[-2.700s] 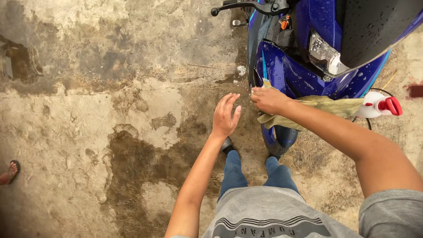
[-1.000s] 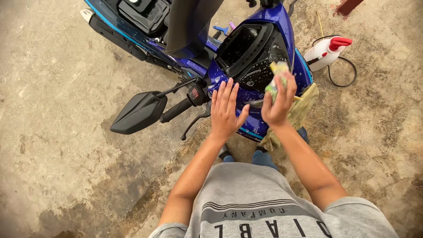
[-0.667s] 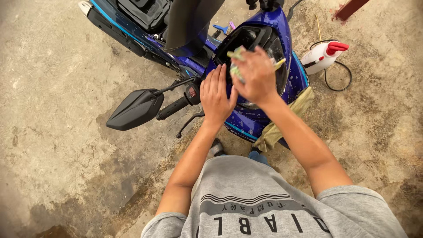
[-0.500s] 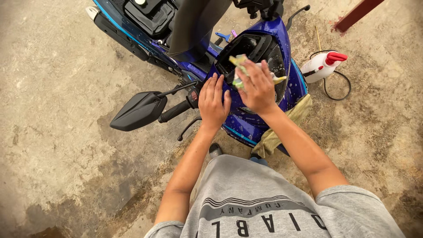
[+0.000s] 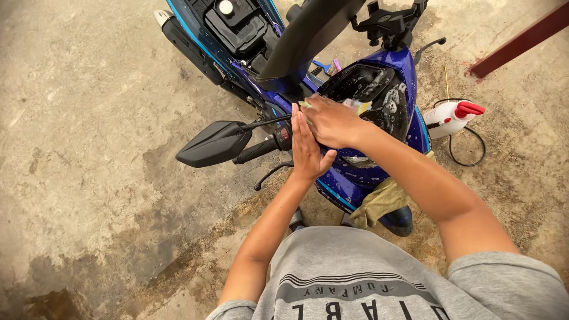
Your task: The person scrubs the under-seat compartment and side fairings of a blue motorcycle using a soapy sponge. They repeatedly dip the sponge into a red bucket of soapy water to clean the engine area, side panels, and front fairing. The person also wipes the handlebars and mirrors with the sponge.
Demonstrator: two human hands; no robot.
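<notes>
Both hands slid left across one blue scooter (image 5: 409, 127), wiping with one sponge (image 5: 358, 106).

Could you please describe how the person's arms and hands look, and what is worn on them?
Both arms are bare from the short grey T-shirt sleeves down. The left hand and the right hand wear no gloves; no watch, ring or bracelet is visible. The shirt front carries dark stripes and lettering.

One package shows: a white spray bottle (image 5: 446, 118) with a red trigger cap, lying on the concrete ground right of the blue scooter's front
</notes>
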